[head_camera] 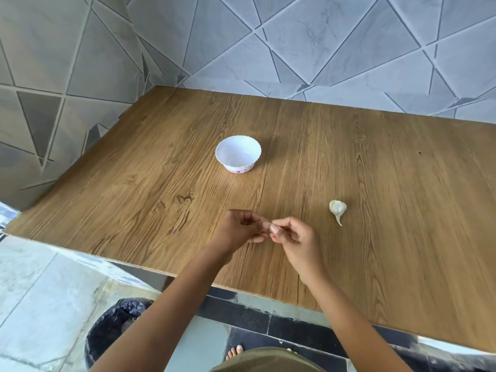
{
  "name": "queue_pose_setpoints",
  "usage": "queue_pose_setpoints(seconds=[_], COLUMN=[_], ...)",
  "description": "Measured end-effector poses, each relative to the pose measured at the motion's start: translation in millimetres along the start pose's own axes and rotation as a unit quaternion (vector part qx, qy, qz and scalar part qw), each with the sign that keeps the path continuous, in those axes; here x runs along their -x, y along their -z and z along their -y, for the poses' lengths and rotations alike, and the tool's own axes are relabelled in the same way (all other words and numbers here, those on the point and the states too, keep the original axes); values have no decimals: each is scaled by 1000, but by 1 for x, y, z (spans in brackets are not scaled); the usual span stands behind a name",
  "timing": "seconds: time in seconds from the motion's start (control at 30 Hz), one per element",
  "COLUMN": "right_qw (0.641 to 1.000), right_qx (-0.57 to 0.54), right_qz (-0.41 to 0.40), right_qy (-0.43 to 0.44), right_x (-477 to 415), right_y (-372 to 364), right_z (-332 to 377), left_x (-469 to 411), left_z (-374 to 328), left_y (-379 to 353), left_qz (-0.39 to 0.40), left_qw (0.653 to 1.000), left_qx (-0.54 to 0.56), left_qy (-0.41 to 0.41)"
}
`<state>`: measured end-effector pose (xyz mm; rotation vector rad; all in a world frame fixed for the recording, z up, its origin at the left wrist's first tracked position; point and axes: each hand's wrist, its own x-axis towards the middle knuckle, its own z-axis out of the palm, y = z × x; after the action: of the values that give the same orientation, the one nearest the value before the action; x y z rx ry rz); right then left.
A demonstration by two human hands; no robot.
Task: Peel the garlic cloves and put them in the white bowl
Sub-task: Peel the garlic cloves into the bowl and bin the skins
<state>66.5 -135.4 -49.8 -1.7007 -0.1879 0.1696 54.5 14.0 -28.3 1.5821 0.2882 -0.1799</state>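
My left hand [236, 228] and my right hand [292, 237] meet above the near middle of the wooden table, fingertips together. Between them they pinch a small pale garlic clove [266, 225], mostly hidden by the fingers. A partial garlic bulb [337, 209] with a pointed stem lies on the table to the right of my right hand. The white bowl [238, 153] with a scalloped rim stands farther back, left of centre, with a small pale yellowish piece at its bottom.
The wooden table [375, 183] meets a tiled wall at the back and on the left. Below its near edge stands a bin lined with a black bag [115, 326] on the floor. A bare foot [236, 353] shows near it.
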Motion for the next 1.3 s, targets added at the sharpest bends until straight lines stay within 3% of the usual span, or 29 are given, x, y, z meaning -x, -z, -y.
queue_pose_setpoints(seconds=[0.1,0.17,0.57,0.6,0.67,0.77,0.83,0.97,1.03,1.1,1.17,1.23,1.3], right_qw=[990,986,997,998,989,957,948,970,990,995,993,994,994], right_qx=[-117,-137,-17,28,147,259,284,220,116,-14,-51,-43,-49], right_qz=[-18,-18,10,1,-30,-85,-104,-98,-63,-26,-5,1,-4], right_qy=[-72,-91,-74,-51,18,97,102,29,-43,-98,-103,-99,-100], right_x=[2,3,0,0,1,0,-1,-4,-6,-6,-7,-6,-5], right_y=[-1,-2,-4,-5,-10,-18,-20,-17,-11,-4,0,0,-2], right_z=[7,9,-7,-10,-18,-24,-21,-18,-13,-7,-3,-4,-4], left_x=[1,3,-1,-1,-2,0,1,3,1,-4,-6,-7,-9], left_z=[-1,0,4,4,7,13,15,19,21,21,15,12,11], left_y=[-4,-7,-3,-3,-6,-16,-21,-27,-26,-19,-12,-8,-9], left_qz=[-40,-53,-5,-14,-70,-157,-183,-206,-202,-164,-93,-53,-68], left_qw=[996,995,990,994,989,916,893,861,875,936,987,998,995], left_qx=[-63,-74,80,48,-127,-348,-384,-420,-389,-272,-117,-46,-77], left_qy=[-41,-51,114,99,9,-121,-148,-200,-207,-151,-53,-1,3])
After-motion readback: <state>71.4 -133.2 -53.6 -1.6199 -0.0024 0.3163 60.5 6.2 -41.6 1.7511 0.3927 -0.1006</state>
